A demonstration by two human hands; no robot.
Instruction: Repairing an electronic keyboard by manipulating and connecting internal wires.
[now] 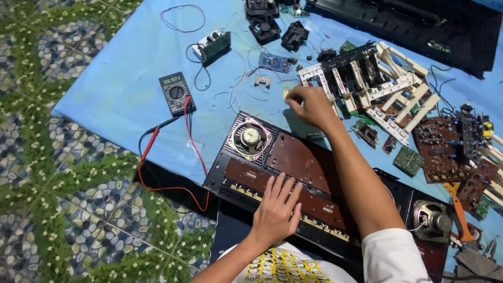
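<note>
blue sheet over pebble-patterned floor.

A smooth, matt blue sheet covers the glossy pebble-patterned floor tiles. The open chassis is black plastic with dull brown circuit boards. Its speaker has a shiny metal centre. The meter is matt dark plastic with glossy red leads. The frame looks like cream plastic.
</note>
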